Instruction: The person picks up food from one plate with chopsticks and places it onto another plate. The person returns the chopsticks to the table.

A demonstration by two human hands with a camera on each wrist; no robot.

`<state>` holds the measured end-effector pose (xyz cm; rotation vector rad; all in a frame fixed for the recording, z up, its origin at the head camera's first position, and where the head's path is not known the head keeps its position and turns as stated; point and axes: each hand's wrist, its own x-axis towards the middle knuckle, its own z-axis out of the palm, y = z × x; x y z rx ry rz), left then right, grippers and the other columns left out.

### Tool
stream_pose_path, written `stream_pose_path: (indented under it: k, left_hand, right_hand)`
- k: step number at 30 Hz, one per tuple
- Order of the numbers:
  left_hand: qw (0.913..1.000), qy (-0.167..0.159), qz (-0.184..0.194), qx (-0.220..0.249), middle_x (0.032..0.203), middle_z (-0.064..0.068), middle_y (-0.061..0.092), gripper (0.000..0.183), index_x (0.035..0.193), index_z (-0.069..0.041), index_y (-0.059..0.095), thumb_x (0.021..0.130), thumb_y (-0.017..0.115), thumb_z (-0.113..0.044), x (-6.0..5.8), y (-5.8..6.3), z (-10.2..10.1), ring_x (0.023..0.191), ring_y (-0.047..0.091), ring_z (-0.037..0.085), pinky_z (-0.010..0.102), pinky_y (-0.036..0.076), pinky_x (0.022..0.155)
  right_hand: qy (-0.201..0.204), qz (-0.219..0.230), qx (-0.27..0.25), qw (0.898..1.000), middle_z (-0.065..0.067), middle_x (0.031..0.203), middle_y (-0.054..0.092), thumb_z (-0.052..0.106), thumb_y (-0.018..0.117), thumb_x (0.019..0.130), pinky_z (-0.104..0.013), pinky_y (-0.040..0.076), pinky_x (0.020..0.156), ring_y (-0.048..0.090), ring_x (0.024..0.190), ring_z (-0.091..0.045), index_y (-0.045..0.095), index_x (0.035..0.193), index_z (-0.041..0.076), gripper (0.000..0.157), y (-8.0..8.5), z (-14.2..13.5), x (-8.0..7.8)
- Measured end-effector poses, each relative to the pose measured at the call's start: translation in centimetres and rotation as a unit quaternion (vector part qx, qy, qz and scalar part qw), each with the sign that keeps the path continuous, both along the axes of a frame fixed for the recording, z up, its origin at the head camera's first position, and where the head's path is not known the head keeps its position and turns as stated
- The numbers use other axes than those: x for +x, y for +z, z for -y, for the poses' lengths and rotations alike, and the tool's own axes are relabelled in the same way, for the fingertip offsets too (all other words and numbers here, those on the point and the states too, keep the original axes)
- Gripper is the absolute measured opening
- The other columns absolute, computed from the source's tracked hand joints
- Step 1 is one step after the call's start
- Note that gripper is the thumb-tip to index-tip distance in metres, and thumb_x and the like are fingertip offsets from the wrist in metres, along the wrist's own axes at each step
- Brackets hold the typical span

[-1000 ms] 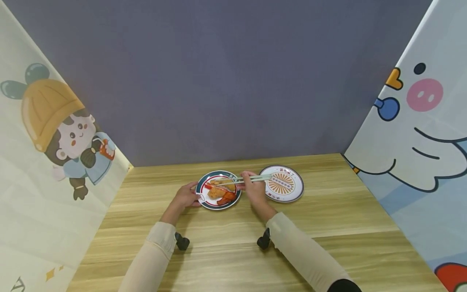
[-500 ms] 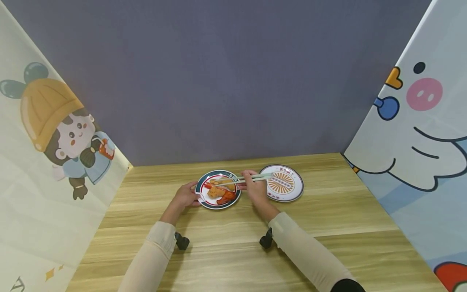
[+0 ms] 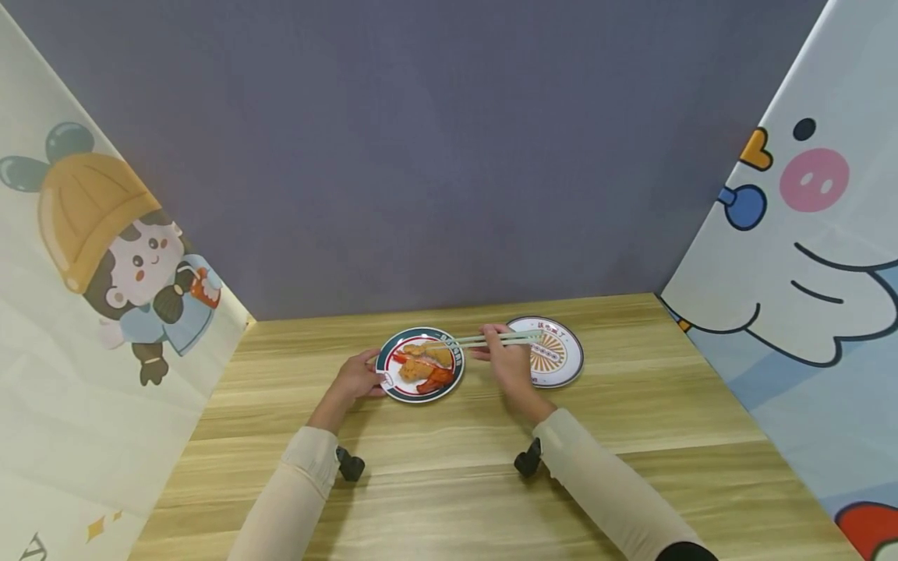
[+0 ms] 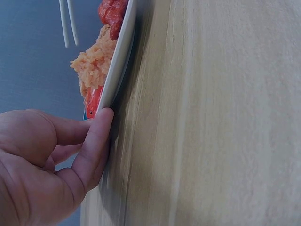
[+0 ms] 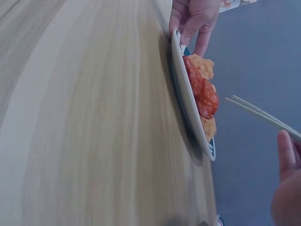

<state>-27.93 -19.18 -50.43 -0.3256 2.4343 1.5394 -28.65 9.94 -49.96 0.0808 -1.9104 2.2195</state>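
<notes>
My left hand [image 3: 356, 378] pinches the left rim of a dark-rimmed plate [image 3: 457, 361], thumb above and fingers below in the left wrist view. On that plate lie golden fried chicken pieces [image 3: 415, 369], a glossy red-brown glazed piece [image 3: 436, 379] and a narrow bright red piece [image 4: 93, 102]. Pale green chopsticks [image 5: 256, 111] are held in my right hand [image 3: 510, 365], which is between the two plates. Their tips point left over the food and stand apart from it, with nothing between them in the right wrist view.
A white plate [image 3: 570, 357] with an orange sunburst print lies to the right, partly behind my right hand. Both plates are on a wood-grain table [image 3: 435, 499]. A grey wall [image 3: 449, 156] rises at the back, with cartoon-printed panels on both sides.
My right hand and the chopsticks have drawn to the right, so the tips are farther from the middle of the food plate. My left hand and both plates stay put.
</notes>
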Motion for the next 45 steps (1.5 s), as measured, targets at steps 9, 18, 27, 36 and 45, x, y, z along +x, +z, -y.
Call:
stream_pose_path:
  k: [9, 18, 27, 36, 45]
  left_hand:
    - [1.0, -0.001, 0.002, 0.003, 0.118, 0.025, 0.055, 0.068, 0.156, -0.007, 0.038, 0.094, 0.06, 0.009, 0.1, 0.0, -0.2, 0.069, 0.064, 0.015, 0.028, 0.067, 0.064]
    - [1.0, 0.0, 0.007, -0.002, 0.128, 0.027, 0.055, 0.069, 0.158, -0.008, 0.035, 0.096, 0.059, 0.007, 0.2, -0.1, 0.0, 0.071, 0.065, 0.015, 0.029, 0.067, 0.065]
    - [0.9999, -0.005, 0.009, -0.011, 0.124, 0.026, 0.055, 0.069, 0.158, -0.007, 0.034, 0.095, 0.059, 0.007, 0.2, -0.2, 0.0, 0.071, 0.065, 0.015, 0.028, 0.067, 0.065]
    - [0.9999, -0.002, 0.011, 0.001, 0.126, 0.025, 0.056, 0.068, 0.159, -0.009, 0.035, 0.097, 0.059, 0.006, 0.1, -0.1, 0.0, 0.068, 0.065, 0.013, 0.027, 0.067, 0.063]
    - [0.9998, -0.004, 0.004, 0.017, 0.128, 0.029, 0.056, 0.069, 0.158, -0.005, 0.033, 0.095, 0.058, 0.008, 0.0, -0.2, 0.0, 0.066, 0.066, 0.013, 0.027, 0.067, 0.065]
  right_hand:
    - [-0.005, -0.065, 0.09, 0.994, -0.029, 0.106, 0.071, 0.023, 0.059, 0.104, -0.029, 0.068, 0.072, 0.074, 0.086, -0.046, 0.071, 0.108, -0.007, 0.032, 0.7, -2.4, 0.7]
    - [0.006, -0.105, 0.244, 0.964, -0.019, 0.088, 0.077, 0.021, 0.062, 0.102, -0.019, 0.064, 0.066, 0.076, 0.078, -0.031, 0.075, 0.102, -0.003, 0.028, 1.3, -4.3, 2.4]
    - [-0.049, -0.293, 0.381, 0.876, -0.006, 0.09, 0.079, 0.01, 0.072, 0.091, -0.033, 0.064, 0.076, 0.074, 0.082, -0.022, 0.079, 0.093, 0.009, 0.008, 1.4, -5.8, 3.6]
    - [0.011, -0.515, 0.413, 0.751, -0.005, 0.088, 0.074, 0.016, 0.069, 0.097, -0.03, 0.065, 0.065, 0.072, 0.076, -0.018, 0.076, 0.095, 0.006, 0.013, 0.8, -6.6, 4.6]
    - [0.046, -0.507, 0.498, 0.702, 0.002, 0.091, 0.07, 0.025, 0.06, 0.103, -0.023, 0.064, 0.064, 0.069, 0.078, -0.01, 0.071, 0.096, 0.011, 0.019, 0.6, -6.7, 5.9]
